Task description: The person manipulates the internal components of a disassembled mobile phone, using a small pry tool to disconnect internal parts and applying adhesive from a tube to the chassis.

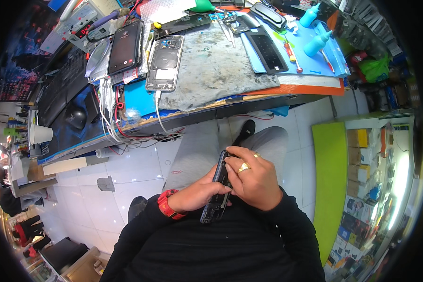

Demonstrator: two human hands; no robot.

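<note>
A dark phone with exposed inner parts (214, 207) is held upright-slanted above my lap. My left hand (200, 190) grips it from the left, thumb across its lower half. My right hand (251, 178), with gold rings, is closed on the phone's upper right part, fingertips at its edge. On the bench mat (207, 70) an opened silver phone (162, 63) has a white cable plugged in, and a black phone (124, 47) lies left of it. Tweezers (228, 33) lie further back.
The bench edge (268, 98) runs ahead of me, with blue bottles (317, 44), a screwdriver (291, 56) and a black panel (265, 51) on top. A mouse (75, 117) and cup (41, 134) sit left. A glass display case (366, 192) stands right. A person (11, 199) appears far left.
</note>
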